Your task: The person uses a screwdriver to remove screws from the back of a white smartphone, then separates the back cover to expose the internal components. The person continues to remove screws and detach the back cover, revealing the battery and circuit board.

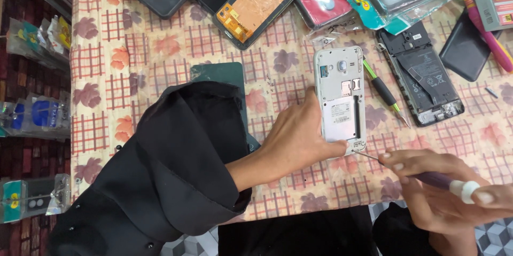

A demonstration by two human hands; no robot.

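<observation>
The left hand [299,138] lies on the floral-clothed worktop [160,48], fingers curled against the left side of a white phone [340,98] near the front edge, steadying it. The phone's back cover is already off, its battery bay bare, frame still on. The right hand [443,192] is closed round a purple screwdriver [427,178], tip at the phone's bottom corner.
</observation>
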